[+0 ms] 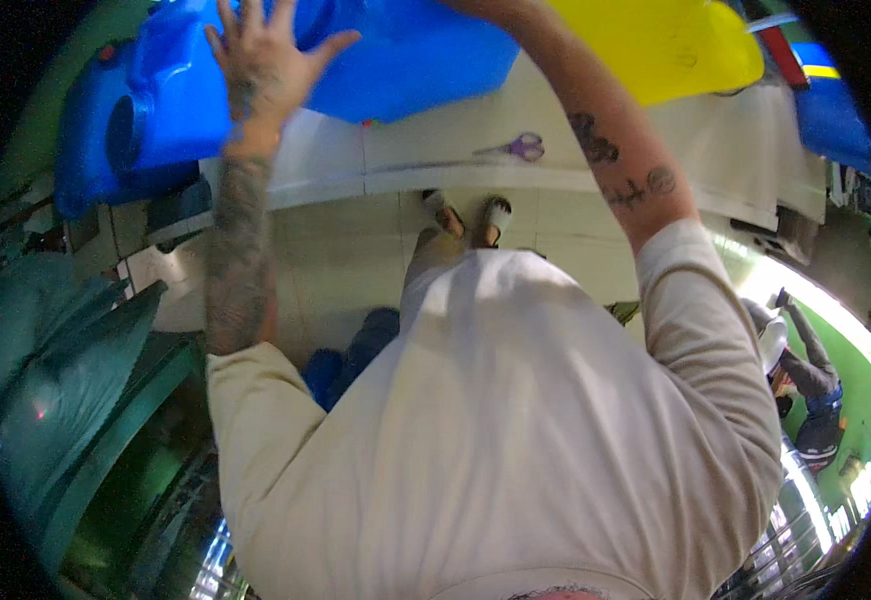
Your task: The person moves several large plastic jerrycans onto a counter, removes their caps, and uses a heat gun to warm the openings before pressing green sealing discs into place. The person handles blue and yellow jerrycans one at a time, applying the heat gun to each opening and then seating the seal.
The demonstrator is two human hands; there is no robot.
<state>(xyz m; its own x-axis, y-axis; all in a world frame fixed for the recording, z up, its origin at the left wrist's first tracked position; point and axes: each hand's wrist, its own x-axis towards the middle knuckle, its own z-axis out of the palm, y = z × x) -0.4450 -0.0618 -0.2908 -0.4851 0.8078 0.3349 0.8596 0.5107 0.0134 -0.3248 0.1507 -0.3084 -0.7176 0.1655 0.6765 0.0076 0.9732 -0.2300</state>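
Note:
My left hand (pixel 267 64) is spread open at the upper left, fingers apart, in front of glossy blue plastic. Whether it touches the plastic cannot be told. My right hand is out of view past the top edge; only its wrist and forearm show. Between my arms lies a large blue plastic piece (pixel 413 67) on a pale worktable (pixel 435 154). Beside it, to the right, is a yellow plastic piece (pixel 653 52) with faint marks. Scissors with purple handles (pixel 527 147) lie on the table near its front edge.
A blue moulded plastic body (pixel 169 112) with a round recess stands at the upper left. Dark green sheeting (pixel 68 360) hangs at the left. Another blue item with a yellow stripe (pixel 833 105) is at the upper right. A person (pixel 814 375) is farther off at the right.

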